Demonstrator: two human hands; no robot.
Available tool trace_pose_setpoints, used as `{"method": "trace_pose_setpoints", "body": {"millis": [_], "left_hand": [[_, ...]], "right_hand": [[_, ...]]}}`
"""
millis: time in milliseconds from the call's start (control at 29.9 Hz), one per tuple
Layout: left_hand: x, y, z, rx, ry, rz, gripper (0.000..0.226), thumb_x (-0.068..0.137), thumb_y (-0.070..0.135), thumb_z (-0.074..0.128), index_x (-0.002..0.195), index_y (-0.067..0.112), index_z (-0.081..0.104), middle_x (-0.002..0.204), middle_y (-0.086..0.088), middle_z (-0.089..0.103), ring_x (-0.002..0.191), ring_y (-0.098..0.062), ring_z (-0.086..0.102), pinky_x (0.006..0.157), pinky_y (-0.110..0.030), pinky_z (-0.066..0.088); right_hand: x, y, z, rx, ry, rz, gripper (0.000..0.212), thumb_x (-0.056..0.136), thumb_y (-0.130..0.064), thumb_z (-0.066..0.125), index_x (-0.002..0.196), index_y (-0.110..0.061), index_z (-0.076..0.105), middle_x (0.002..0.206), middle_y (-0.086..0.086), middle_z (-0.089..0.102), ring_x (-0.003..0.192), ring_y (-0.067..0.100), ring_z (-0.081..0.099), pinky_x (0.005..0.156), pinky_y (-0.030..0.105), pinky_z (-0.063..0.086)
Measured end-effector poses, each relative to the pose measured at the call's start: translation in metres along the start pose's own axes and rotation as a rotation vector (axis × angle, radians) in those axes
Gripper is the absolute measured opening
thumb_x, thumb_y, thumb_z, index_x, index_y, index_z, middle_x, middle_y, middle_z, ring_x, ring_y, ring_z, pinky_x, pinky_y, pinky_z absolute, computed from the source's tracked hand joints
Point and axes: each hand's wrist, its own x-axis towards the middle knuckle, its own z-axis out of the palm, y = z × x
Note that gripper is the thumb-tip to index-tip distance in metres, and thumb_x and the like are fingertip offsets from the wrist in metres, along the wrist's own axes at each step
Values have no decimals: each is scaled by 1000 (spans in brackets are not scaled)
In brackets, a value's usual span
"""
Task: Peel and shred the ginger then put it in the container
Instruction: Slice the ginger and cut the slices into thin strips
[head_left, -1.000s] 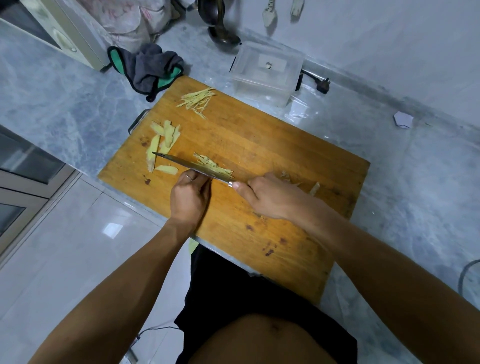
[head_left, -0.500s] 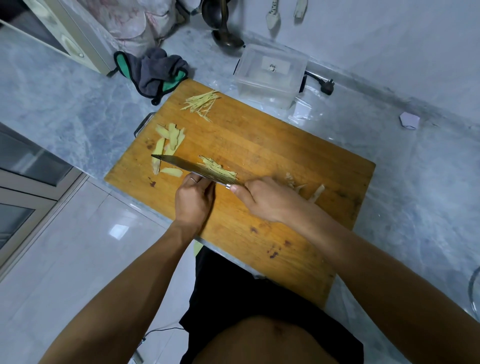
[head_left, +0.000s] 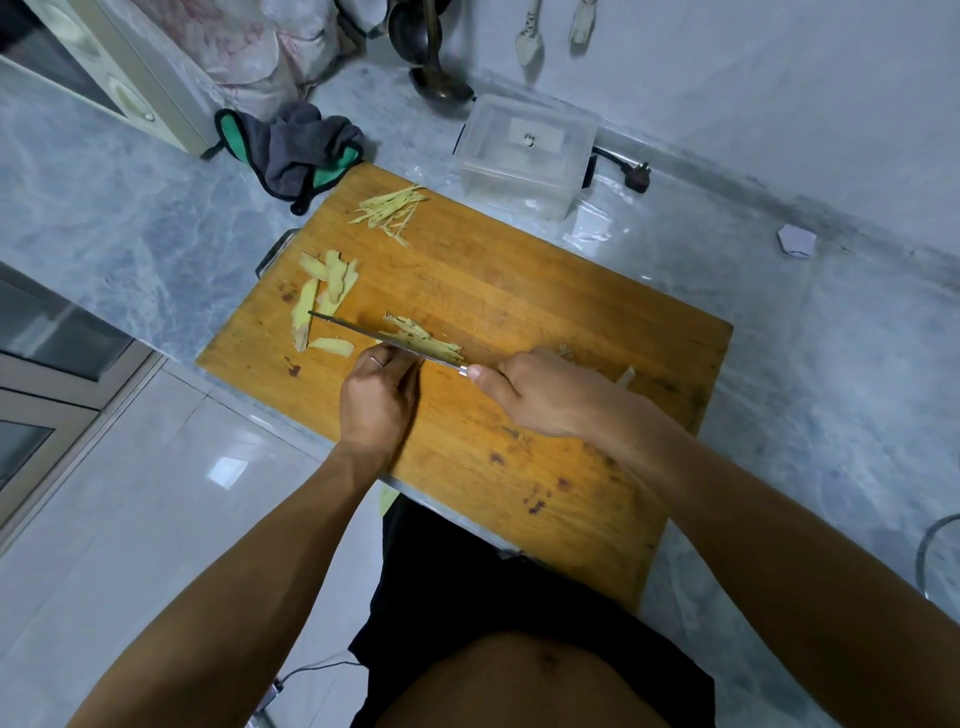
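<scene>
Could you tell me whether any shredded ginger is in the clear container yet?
No, the clear container holds no ginger; the shreds lie on the cutting board.

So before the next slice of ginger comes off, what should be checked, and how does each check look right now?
1. Right hand grips the knife handle: ok.
2. Left hand fingertips tucked back from the blade: cannot tell, they sit right against it, on its near side.
3. Ginger being cut is under the blade: cannot tell, only fresh shreds show on the blade's far side.
4. Cutting board flat on the counter: ok.
5. Uncut ginger slices waiting near the knife tip: ok.
6. Container within reach beyond the board: ok, though whether it is open, cannot tell.
</scene>
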Motion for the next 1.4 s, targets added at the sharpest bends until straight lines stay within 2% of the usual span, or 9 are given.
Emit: {"method": "trace_pose_setpoints", "body": {"millis": [234, 434, 534, 668, 902, 1036, 1169, 1236, 1403], "left_hand": [[1, 1, 1, -15, 22, 11, 32, 87, 15, 48, 100, 9, 76, 95, -12, 71, 87, -33, 64, 61, -35, 55], [2, 1, 0, 1, 43, 25, 25, 83, 6, 55, 95, 7, 76, 94, -14, 71, 84, -34, 66, 59, -35, 56], [1, 2, -1, 2, 26, 13, 22, 85, 7, 58, 98, 8, 76, 92, -13, 70, 84, -33, 65, 60, -34, 56], [1, 2, -2, -52, -13, -7, 19, 83, 0, 69, 101, 6, 75, 96, -14, 69, 92, -31, 64, 70, -33, 55], [3, 5, -11, -189, -6, -62, 15, 90, 7, 68, 102, 7, 76, 101, -7, 71, 97, -19, 65, 88, -22, 48], [7, 7, -25, -293, -19, -153, 15, 92, 10, 66, 102, 11, 77, 103, -1, 72, 93, -10, 64, 89, -10, 43], [8, 11, -38, -320, 60, -234, 14, 92, 11, 65, 99, 15, 77, 102, 2, 72, 91, -3, 60, 87, -20, 47], [10, 11, -43, -286, 6, -217, 15, 93, 13, 64, 102, 16, 76, 106, 1, 72, 92, -7, 60, 87, -22, 47], [52, 11, -48, -51, -316, 63, 26, 92, 8, 61, 113, 20, 71, 126, 0, 62, 107, -18, 61, 83, -34, 55]], "right_hand": [[10, -1, 10, -32, 9, 5, 65, 104, -55, 24, 74, -5, 54, 67, 8, 49, 55, 25, 48, 55, 35, 41], [12, 4, 16, -36, 35, -11, 61, 104, -56, 23, 74, -12, 53, 71, 6, 52, 62, 23, 53, 58, 33, 40], [11, 4, 14, 21, 50, -20, 60, 104, -55, 25, 70, -11, 48, 66, 6, 48, 58, 26, 50, 57, 43, 45], [10, 1, -2, 126, 100, 10, 65, 104, -54, 25, 67, -6, 49, 59, 11, 47, 54, 30, 49, 60, 39, 44], [6, 4, -27, 533, 53, 128, 64, 100, -66, 28, 72, -15, 56, 51, -2, 49, 37, 11, 42, 43, 23, 41], [6, 9, -26, 479, 93, 117, 69, 99, -67, 28, 73, -11, 59, 52, -2, 51, 38, 13, 45, 47, 25, 43], [4, 16, -18, 353, 234, 95, 77, 99, -66, 32, 76, 2, 61, 54, 3, 55, 43, 14, 52, 53, 33, 49], [-1, 17, -15, 402, 244, 103, 68, 100, -62, 33, 72, -6, 60, 54, 1, 54, 41, 12, 50, 46, 28, 44], [-11, 20, -15, 496, 230, 125, 60, 101, -60, 32, 72, -14, 57, 53, 1, 51, 42, 14, 46, 44, 25, 41]]}}
